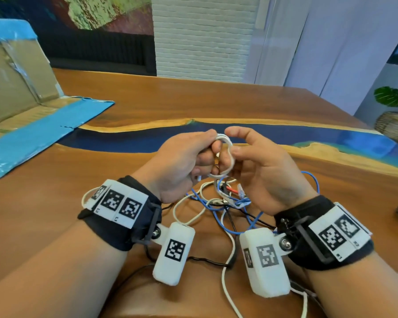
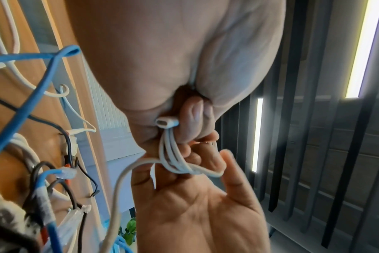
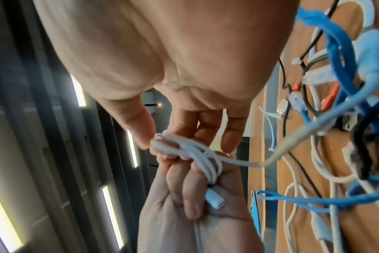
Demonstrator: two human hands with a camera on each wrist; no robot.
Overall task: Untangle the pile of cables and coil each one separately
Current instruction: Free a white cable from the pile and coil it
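Winding under way above the table's [image 1: 147,99] near edge: left hand [image 1: 182,161] curled tight round a small white cable [image 1: 225,154] coil, plug end poking from the fist. Right hand [image 1: 262,166], fingers loosely spread, pinching the coil's far loop. Next, probably, drawing the trailing tail clear of the tangled pile [image 1: 223,203] below, still knotted with blue, black and white leads.

Bare forearms, no sleeves. Each wrist wears a black strap: left band [image 1: 115,228], right band [image 1: 331,239]. White plates with black-and-white square markers ride on top of both. A white pod [image 1: 174,252] hangs off the left on a screwed bracket; its twin [image 1: 265,262] hangs off the right.
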